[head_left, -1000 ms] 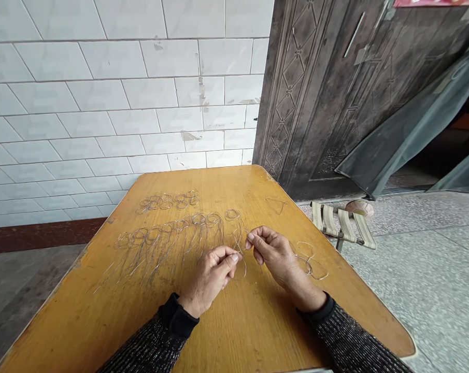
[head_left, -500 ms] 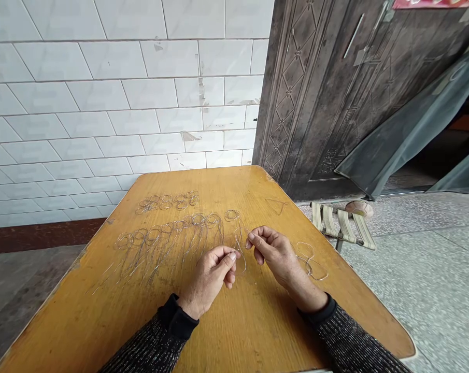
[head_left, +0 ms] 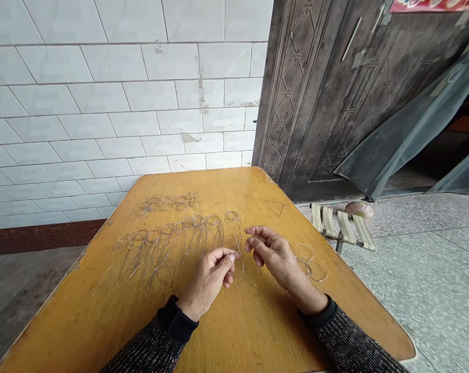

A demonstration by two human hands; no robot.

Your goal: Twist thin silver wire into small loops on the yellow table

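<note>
Thin wire (head_left: 241, 264) is pinched between the thumb and index finger of my left hand (head_left: 215, 269). Its strands run up to a small coiled wire ring (head_left: 231, 216) lying on the wooden table. My right hand (head_left: 271, 249) is just to the right of the strands, thumb and index finger parted, with nothing visible between them. Left of my hands lies a row of coiled wires (head_left: 152, 237) with long loose tails. Behind that row is a shorter group of wire coils (head_left: 166, 202). Beside my right wrist rests a loose loop of wire (head_left: 310, 261).
The yellow wooden table (head_left: 234, 326) reaches to a white tiled wall (head_left: 152, 98). A bent triangular wire (head_left: 276, 207) lies near its right edge. To the right stand a folding stool (head_left: 343, 226) with striped straps and a dark carved door (head_left: 296, 103). A grey curtain (head_left: 409, 124) hangs beyond.
The thumb and index finger of my right hand have come apart, and the wire they pinched is let go. My left hand keeps its pinch in nearly the same spot.
</note>
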